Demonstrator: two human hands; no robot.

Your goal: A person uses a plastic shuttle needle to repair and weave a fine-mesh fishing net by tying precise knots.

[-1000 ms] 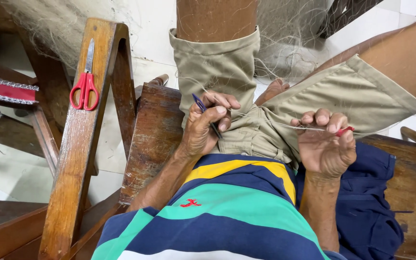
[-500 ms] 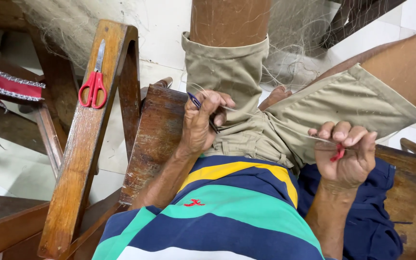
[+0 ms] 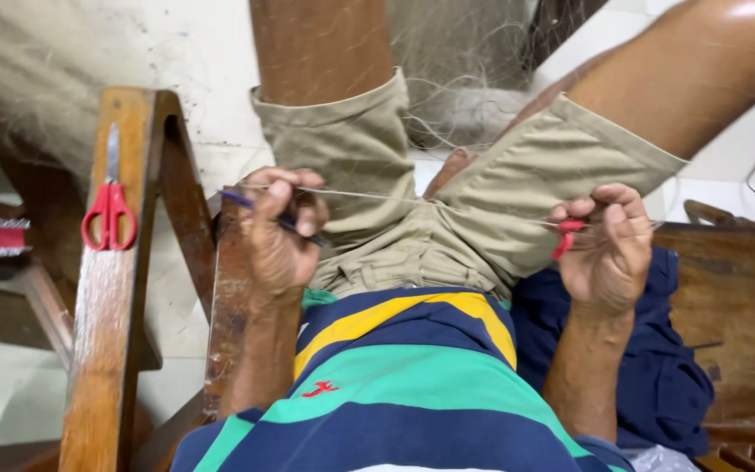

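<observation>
I sit on a wooden seat in khaki shorts [image 3: 447, 201] and a striped shirt. My left hand [image 3: 280, 229] is closed around a thin dark blue tool and one end of a fine thread [image 3: 412, 199]. My right hand [image 3: 606, 240] pinches the other end together with a small red piece [image 3: 567, 234]. The thread runs taut across my lap between the two hands. A pale fishing net [image 3: 474, 79] hangs between my knees in front of me.
Red-handled scissors [image 3: 109, 210] lie on the wooden armrest [image 3: 107, 332] at my left. A dark blue cloth [image 3: 666, 367] lies on the wooden seat [image 3: 744, 297] at my right. More net hangs at the upper left.
My hands have drawn apart, the left moving left and the right moving right, pulling the thread taut across my lap. The view has shifted slightly downward.
</observation>
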